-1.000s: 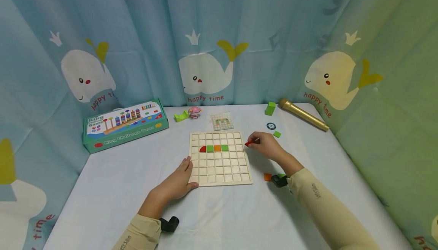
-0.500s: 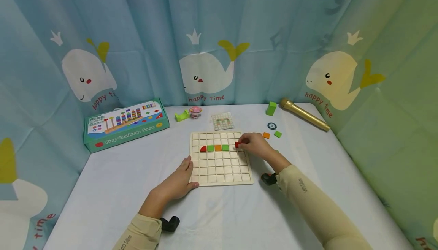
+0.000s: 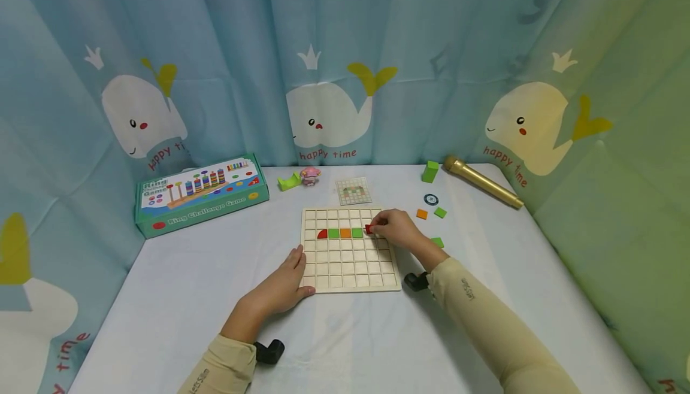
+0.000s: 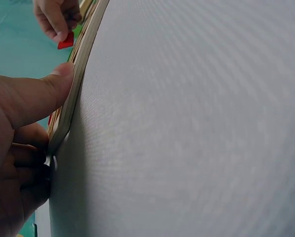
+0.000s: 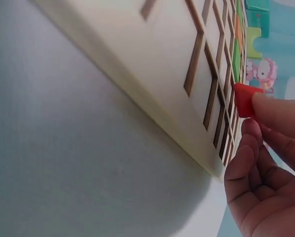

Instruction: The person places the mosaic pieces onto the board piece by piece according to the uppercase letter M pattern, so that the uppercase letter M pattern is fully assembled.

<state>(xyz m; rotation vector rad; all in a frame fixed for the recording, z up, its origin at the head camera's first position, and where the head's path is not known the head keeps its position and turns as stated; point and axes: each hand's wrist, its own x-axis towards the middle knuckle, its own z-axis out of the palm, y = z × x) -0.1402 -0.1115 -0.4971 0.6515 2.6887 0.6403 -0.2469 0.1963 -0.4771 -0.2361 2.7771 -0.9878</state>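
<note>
My right hand (image 3: 398,227) pinches a small red tile (image 5: 245,100) between thumb and fingertips. It holds the tile over the right part of the pale wooden grid board (image 3: 350,265). In the left wrist view the red tile (image 4: 66,41) sticks out below those fingertips. A row on the board holds a red quarter-round tile (image 3: 323,235), a green tile (image 3: 333,233), an orange tile (image 3: 345,233) and another green tile (image 3: 357,233). My left hand (image 3: 280,283) rests against the board's near left corner, fingers along the left side and thumb at the near edge.
Behind the board lies a pattern card (image 3: 353,191). Loose to the right are an orange tile (image 3: 422,214), green tiles (image 3: 440,212), a round disc (image 3: 430,199), a green block (image 3: 430,172) and a gold microphone (image 3: 483,182). A game box (image 3: 202,195) and pink figurine (image 3: 309,176) stand back left.
The right hand has carried the red tile leftward from beside the board to over its grid, near the row's right end. The left hand stays at the board's corner.
</note>
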